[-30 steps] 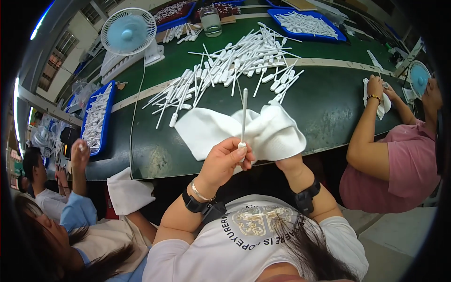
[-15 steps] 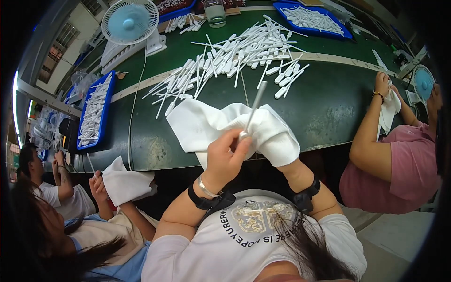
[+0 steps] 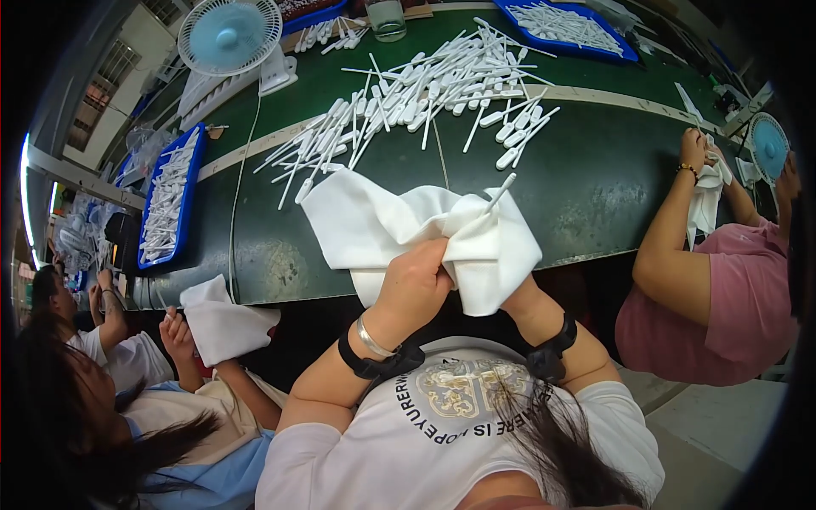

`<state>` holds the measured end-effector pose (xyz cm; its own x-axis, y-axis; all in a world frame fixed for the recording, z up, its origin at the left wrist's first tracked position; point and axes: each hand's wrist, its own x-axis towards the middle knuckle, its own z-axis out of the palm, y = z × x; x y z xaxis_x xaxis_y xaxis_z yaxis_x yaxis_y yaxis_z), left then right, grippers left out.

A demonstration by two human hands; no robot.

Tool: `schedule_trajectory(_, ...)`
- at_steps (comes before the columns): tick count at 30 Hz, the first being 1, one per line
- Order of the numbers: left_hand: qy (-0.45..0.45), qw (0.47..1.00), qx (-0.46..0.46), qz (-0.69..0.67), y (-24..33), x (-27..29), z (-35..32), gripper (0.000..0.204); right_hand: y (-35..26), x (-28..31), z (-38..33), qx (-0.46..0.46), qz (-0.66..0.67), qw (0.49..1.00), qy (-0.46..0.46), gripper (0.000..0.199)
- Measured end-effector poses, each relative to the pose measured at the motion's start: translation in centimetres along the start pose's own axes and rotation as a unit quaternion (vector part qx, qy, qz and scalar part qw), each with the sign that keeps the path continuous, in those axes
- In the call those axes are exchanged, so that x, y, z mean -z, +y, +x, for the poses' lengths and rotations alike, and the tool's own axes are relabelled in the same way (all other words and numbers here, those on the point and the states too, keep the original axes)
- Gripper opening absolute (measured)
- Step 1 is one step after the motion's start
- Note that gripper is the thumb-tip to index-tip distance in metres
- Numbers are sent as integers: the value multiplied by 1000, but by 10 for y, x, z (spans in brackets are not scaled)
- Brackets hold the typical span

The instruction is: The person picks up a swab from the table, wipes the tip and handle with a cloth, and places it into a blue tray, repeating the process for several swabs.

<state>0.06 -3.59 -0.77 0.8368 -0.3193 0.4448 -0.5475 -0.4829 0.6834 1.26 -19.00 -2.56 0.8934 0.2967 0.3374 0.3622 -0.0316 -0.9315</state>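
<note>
A white cloth (image 3: 365,223) is bunched over my right hand (image 3: 520,293) and drapes onto the edge of the dark green worktable. Only the wrist and heel of that hand show; under the cloth its fingers close round a thin stick (image 3: 500,195), whose pale tip pokes out at the top. My left hand (image 3: 416,279) is closed in a fist against the cloth, at the stick's lower end, where its white handle is hidden in my fingers. Beyond the cloth lies a loose pile of similar white sticks (image 3: 425,93) with paddle-shaped handles.
Blue trays of sticks stand at the left (image 3: 197,166) and back right (image 3: 625,53). A blue-white fan (image 3: 228,38) and a glass jar (image 3: 387,21) sit at the back. Co-workers with cloths sit on both sides: a pink sleeve (image 3: 722,306) right, a hand (image 3: 177,336) left.
The stick has sunk into the cloth, leaving just its tip out. My right hand has wrapped the cloth round it, and my left fist has turned over its handle.
</note>
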Motion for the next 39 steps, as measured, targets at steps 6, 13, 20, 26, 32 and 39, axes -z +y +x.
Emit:
schedule_trajectory(6,-36,997,44,-58,3,8,-6,13,10,0,0,42,-31,994,95,41)
schedule_trajectory(13,-127,897,277,-319,0,20,-7,13,29,6,1,-23,266,955,126,41)
schedule_trajectory(20,-169,651,356,-648,-15,16,-18,25,28,-6,-13,-174,246,953,-41,44)
schedule_trajectory(26,-207,665,304,-650,-13,21,-13,26,28,16,10,-29,336,931,137,40)
schedule_trajectory(32,-173,799,310,-485,-8,21,-12,27,22,11,15,-76,457,876,137,38)
schedule_trajectory(39,-105,846,246,-462,-4,15,-11,18,36,-8,2,-5,66,991,120,41)
